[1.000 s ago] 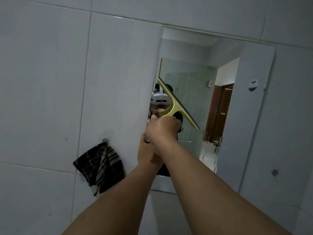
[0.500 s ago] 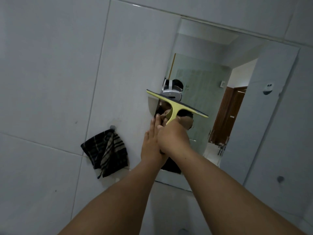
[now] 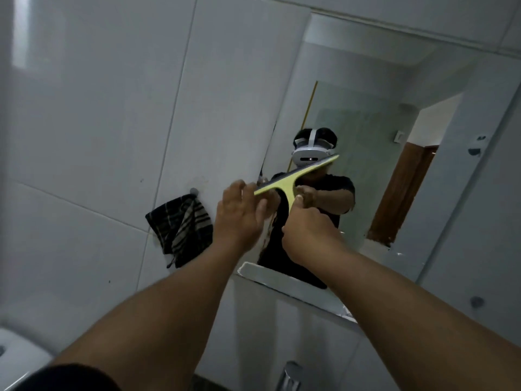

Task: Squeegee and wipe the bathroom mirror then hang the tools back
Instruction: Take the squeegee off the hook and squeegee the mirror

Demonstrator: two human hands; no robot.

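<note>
Two hands: right hand (image 3: 306, 235) grips squeegee (image 3: 296, 179), left hand (image 3: 239, 213) beside it

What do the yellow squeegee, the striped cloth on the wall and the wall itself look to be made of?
Squeegee: likely moulded plastic, matt yellow-green, with a dark strip along the blade edge that could be rubber.
Striped cloth: soft woven fabric, dark with pale stripes; it sags in folds from a wall hook.
Wall: glazed ceramic tile, by the glossy sheen and thin grout lines.

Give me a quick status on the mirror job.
Right hand gripping squeegee handle. Left hand open at blade's left end. Striped cloth hanging on wall hook. Mirror unobstructed.
</note>
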